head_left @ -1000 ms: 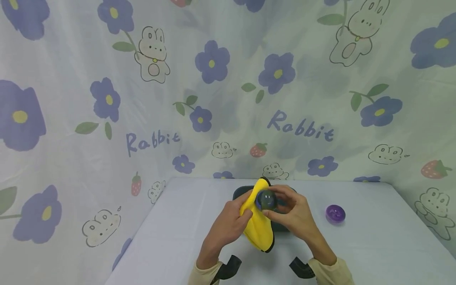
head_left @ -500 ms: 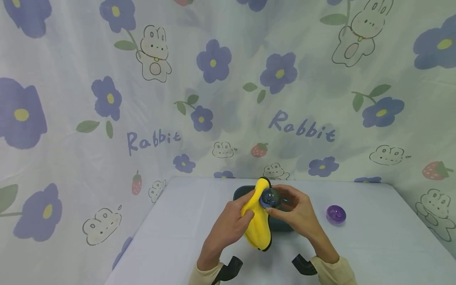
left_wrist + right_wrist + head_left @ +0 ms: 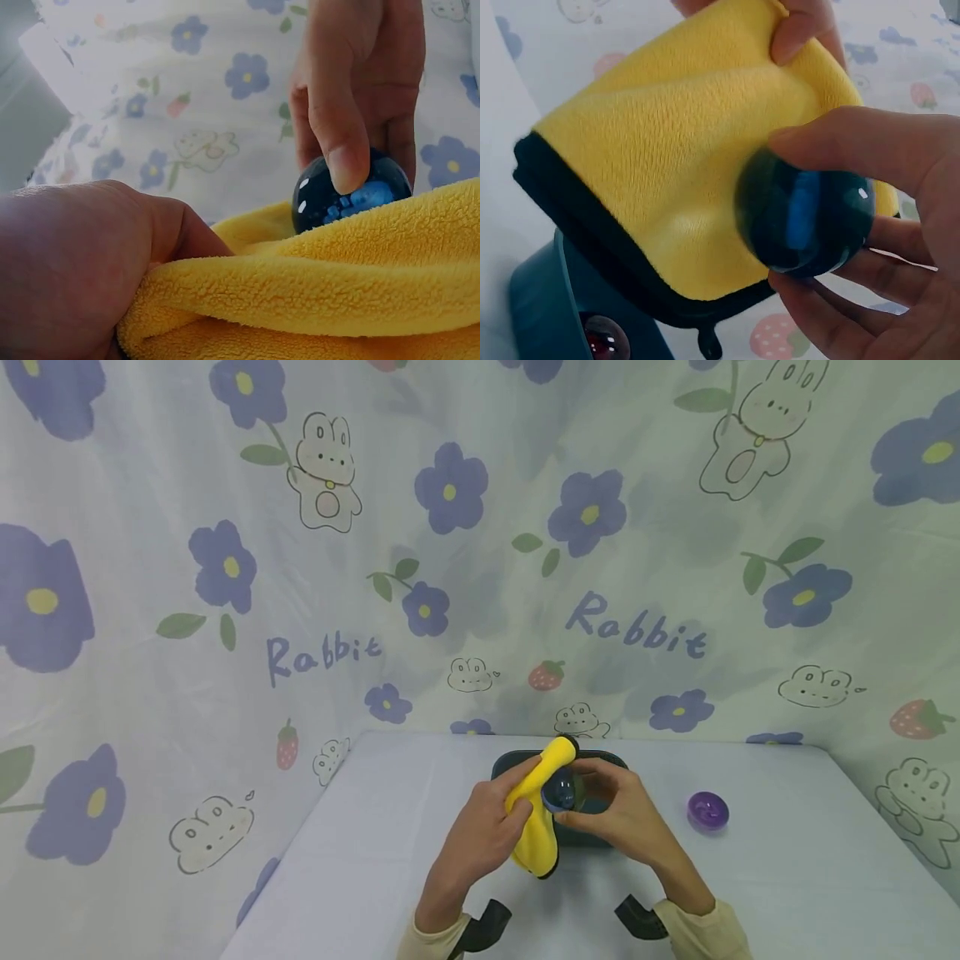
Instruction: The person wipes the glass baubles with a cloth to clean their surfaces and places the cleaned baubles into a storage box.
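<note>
- Centre of the head view, low down: the left hand pinches the yellow cloth, thumb on top, its dark-edged corner hanging free.
- Just beside it, the right hand grips the dark glass ball between thumb and fingers, at the cloth's edge; that hold, I'd judge, leaves one side of the ball bare to the fabric.
- Behind both sits the dark teal container, probably kept close so it can take the ball easily.
- Over at the right of the frame, a purple round thing lies on the table, well apart; ball or dish, too small to call.
- Lower left of the right wrist view: a reddish ball in the container, cut off by the frame's bottom.
- Hidden: the left fingers behind the cloth, and whether ball and cloth truly touch.
</note>
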Tool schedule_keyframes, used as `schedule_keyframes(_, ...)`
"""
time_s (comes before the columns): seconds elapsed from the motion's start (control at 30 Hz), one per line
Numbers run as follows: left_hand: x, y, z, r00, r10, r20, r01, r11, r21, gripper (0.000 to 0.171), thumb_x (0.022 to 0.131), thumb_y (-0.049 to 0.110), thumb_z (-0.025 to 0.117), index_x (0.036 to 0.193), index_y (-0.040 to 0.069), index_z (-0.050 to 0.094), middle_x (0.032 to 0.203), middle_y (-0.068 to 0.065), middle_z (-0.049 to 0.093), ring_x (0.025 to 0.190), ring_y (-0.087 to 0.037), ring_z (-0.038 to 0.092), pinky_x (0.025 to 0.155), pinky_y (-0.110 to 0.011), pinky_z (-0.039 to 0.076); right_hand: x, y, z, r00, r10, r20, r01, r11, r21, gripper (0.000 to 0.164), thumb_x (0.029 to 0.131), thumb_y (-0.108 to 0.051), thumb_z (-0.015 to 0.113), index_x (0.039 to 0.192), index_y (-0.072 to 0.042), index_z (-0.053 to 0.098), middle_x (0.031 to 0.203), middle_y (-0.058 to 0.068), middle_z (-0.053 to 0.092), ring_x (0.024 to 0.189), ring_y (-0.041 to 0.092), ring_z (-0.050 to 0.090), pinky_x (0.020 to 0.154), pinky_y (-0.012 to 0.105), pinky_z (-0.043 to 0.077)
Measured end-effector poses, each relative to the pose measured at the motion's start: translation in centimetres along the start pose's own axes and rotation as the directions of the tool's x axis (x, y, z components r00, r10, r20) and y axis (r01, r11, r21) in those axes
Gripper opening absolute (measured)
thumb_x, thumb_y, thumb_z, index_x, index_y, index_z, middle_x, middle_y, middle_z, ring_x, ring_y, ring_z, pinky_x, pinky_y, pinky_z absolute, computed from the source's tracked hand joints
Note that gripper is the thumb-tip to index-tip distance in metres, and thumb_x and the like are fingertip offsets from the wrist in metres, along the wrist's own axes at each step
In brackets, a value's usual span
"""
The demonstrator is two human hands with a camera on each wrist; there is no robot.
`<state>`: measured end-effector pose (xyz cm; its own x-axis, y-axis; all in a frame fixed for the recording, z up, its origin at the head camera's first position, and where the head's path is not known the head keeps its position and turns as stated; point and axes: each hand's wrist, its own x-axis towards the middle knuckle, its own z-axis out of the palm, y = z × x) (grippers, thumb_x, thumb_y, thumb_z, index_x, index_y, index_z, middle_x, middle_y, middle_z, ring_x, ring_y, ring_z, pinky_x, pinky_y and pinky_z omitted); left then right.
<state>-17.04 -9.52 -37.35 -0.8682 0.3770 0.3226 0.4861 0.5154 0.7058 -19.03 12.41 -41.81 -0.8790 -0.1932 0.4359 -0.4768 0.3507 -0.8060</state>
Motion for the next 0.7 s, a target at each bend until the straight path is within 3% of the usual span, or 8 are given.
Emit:
schedule_keyframes(0.13,0.0,0.1,0.1,1.0,0.005,-0.012,-0.005,1.0,0.019,0.052,0.097,0.009,0.048,0.149,0.012,0.056,0.108,-0.007,0.071,0.074,-0.008,0.058,0.072,-0.023,0.052,-0.1,-0.2,0.1,0.999,-0.021,0.032,0.022,1.0,-0.011,0.057,0.077,-0.025,0.091,0.128,-0.014,0.067,0.129,0.008,0.068,0.113,0.025,0.067,0.096,0.041,0.059)
schedule_keyframes(0.37,0.3,-0.1,0.2,1.0,0.002,0.008,-0.002,1.0,0.03,0.052,0.098,0.008,0.047,0.148,0.015,0.057,0.109,-0.005,0.069,0.072,-0.008,0.055,0.07,-0.023,0.05,-0.5,-0.7,0.0,0.998,-0.03,0.051,0.03,1.0,0.002,0.058,0.073,-0.025,0.093,0.126,-0.019,0.069,0.123,0.0,0.07,0.104,0.015,0.067,0.094,0.029,0.059)
schedule_keyframes(0.57,0.4,-0.5,0.2,0.999,0.003,0.043,-0.004,1.0,0.011,0.053,0.098,0.007,0.046,0.15,0.015,0.055,0.103,-0.006,0.066,0.059,-0.005,0.049,0.062,-0.021,0.049,-0.7,-1.1,-0.1,0.997,-0.044,0.068,0.04,0.998,0.058,0.055,0.074,-0.022,0.091,0.125,-0.019,0.071,0.122,0.0,0.07,0.106,0.015,0.069,0.09,0.026,0.059)
schedule_keyframes(0.7,0.5,-1.0,0.2,0.998,0.009,0.062,-0.009,1.0,-0.005,0.054,0.099,0.008,0.046,0.152,0.015,0.053,0.099,-0.005,0.065,0.061,-0.005,0.052,0.061,-0.021,0.05,-0.8,-1.2,0.0,0.995,-0.069,0.065,0.062,0.992,0.106,0.054,0.075,-0.02,0.091,0.125,-0.02,0.071,0.122,0.001,0.07,0.106,0.016,0.07,0.089,0.028,0.06)
